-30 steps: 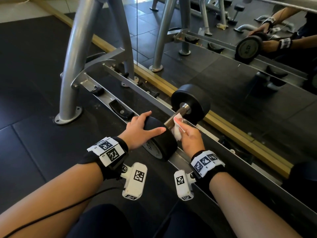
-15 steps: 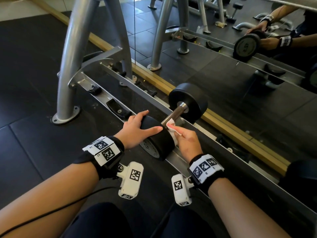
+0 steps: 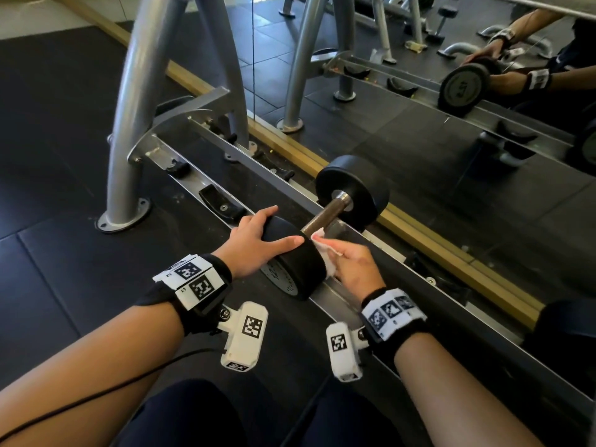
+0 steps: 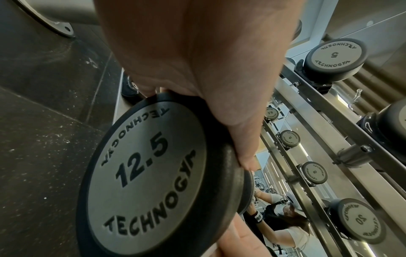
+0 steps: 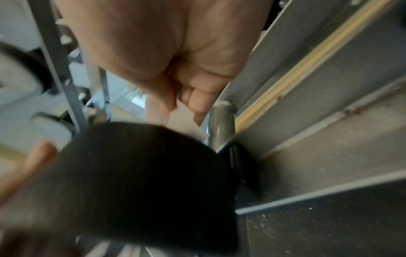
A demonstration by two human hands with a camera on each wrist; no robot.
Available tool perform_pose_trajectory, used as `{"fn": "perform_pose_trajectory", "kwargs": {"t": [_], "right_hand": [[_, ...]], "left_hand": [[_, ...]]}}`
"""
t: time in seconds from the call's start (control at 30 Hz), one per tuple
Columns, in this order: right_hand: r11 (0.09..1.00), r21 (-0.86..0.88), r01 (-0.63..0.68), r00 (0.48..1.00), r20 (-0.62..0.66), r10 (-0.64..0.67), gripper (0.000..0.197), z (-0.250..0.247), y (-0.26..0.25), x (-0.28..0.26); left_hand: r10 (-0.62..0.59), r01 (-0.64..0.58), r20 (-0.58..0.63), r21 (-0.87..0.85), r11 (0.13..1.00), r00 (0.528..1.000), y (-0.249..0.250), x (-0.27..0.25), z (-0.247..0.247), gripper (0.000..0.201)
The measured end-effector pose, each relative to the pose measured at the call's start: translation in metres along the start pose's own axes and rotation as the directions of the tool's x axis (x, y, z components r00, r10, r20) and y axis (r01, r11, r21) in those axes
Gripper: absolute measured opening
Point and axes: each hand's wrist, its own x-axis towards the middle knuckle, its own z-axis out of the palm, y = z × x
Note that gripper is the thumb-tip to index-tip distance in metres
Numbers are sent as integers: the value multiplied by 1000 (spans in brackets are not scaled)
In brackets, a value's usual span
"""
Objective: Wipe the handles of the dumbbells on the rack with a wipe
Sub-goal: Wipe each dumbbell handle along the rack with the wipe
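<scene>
A black dumbbell lies across the low rack rail (image 3: 342, 301), its bare metal handle (image 3: 325, 216) running between the far head (image 3: 354, 185) and the near head (image 3: 300, 266). My left hand (image 3: 258, 237) cups the near head, fingers over its left side and thumb along its top. The left wrist view shows that head's end plate (image 4: 142, 173), marked 12.5, under my left hand (image 4: 197, 60). My right hand (image 3: 351, 266) pinches a white wipe (image 3: 322, 250) against the near end of the handle. The blurred right wrist view shows the wipe (image 5: 182, 120) between the curled fingers beside the handle (image 5: 220, 121).
Grey rack uprights (image 3: 129, 124) stand bolted to the rubber floor at left. Black cradles (image 3: 219, 201) sit along the rail. A mirror with a wooden base strip (image 3: 419, 233) runs behind the rack. Other dumbbells (image 4: 336, 60) rest on the upper rails.
My right hand has slid the wipe along the handle toward the near head, leaving more bare handle showing. My left hand stays on the near head.
</scene>
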Motion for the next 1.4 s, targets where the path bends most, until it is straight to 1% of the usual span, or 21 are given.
{"fn": "perform_pose_trajectory", "kwargs": {"t": [0.07, 0.13, 0.17, 0.3, 0.37, 0.4, 0.47, 0.53, 0.6, 0.67, 0.7, 0.73, 0.8, 0.83, 0.9, 1.0, 1.07, 1.13, 1.2, 1.27, 1.4], "right_hand": [[998, 47, 31, 992, -123, -25, 14, -10, -9, 8], [998, 65, 5, 958, -287, 14, 13, -16, -19, 21], [997, 66, -31, 948, -315, 50, 15, -14, -23, 27], [980, 142, -141, 954, -246, 173, 40, 10, -20, 27], [987, 97, -125, 974, -176, 140, 44, 19, -6, 11], [994, 9, -110, 985, -136, 110, 43, 20, 1, 3], [987, -158, -41, 999, -28, 37, 27, 11, 3, -5], [988, -152, 17, 999, 50, -10, 18, -5, -11, -1], [992, -127, 28, 998, -58, -36, 21, -19, -32, 12], [973, -230, 25, 978, -195, -72, 33, -22, -47, 31], [927, -374, 27, 971, -210, -113, 36, -19, -52, 39], [837, -545, 48, 969, -178, -172, 33, -14, -53, 43], [598, -793, 113, 967, -49, -249, 29, -2, -47, 41], [519, -844, 138, 967, 2, -254, 33, 3, -42, 37], [469, -859, 204, 965, 94, -247, 42, 5, -35, 29], [697, -684, 216, 976, 162, -144, 35, -6, -44, 24], [760, -600, 248, 965, 223, -139, 28, -14, -60, 23], [832, -507, 223, 973, 165, -161, 20, -18, -73, 20], [830, -512, 223, 975, 117, -189, 17, -17, -77, 19], [811, -523, 260, 966, 137, -221, 20, -14, -75, 17], [856, -395, 334, 942, 110, -316, 16, -13, -72, 12]], "left_hand": [[0, 0, -1, -1, 1000, 1000, 1, 0, 0, 98], [4, -4, -7, -1, 1000, 1000, 1, -1, 0, 97], [6, -6, -9, 0, 1000, 1000, 1, -1, 0, 98], [5, -5, -17, 6, 1000, 1000, 0, 0, 1, 97], [7, -7, -22, 4, 1000, 1000, -1, 0, 1, 96], [8, -8, -21, 2, 1000, 1000, -1, 0, 1, 96], [10, -10, -16, 4, 1000, 1000, -1, 0, 2, 96], [8, -8, -14, 8, 1000, 1000, -1, 0, 1, 96], [2, -2, -12, 7, 1000, 1000, 0, -1, 1, 96], [-2, 2, -12, 11, 1000, 1000, 1, -3, 1, 95], [-1, 2, -17, 21, 1000, 1000, 2, -4, 1, 94], [-1, 2, -23, 29, 1000, 1000, 3, -4, 1, 94], [-1, 2, -30, 31, 1000, 1000, 4, -6, 1, 94], [-1, 2, -34, 28, 1000, 999, 5, -6, 2, 94], [-2, 3, -39, 27, 1000, 999, 6, -8, 2, 94], [3, -2, -28, 29, 1000, 1000, 6, -8, 2, 94], [-1, 1, -7, 25, 1000, 1000, 6, -6, 0, 95], [-2, 2, 17, 8, 1000, 1000, 7, -5, -4, 98], [46, -47, -4, -62, 997, 999, 8, -4, -7, 97], [142, -153, -80, -159, 975, 987, 10, -3, -10, 88], [281, -306, -146, -200, 931, 949, 19, 5, -14, 45]]}}
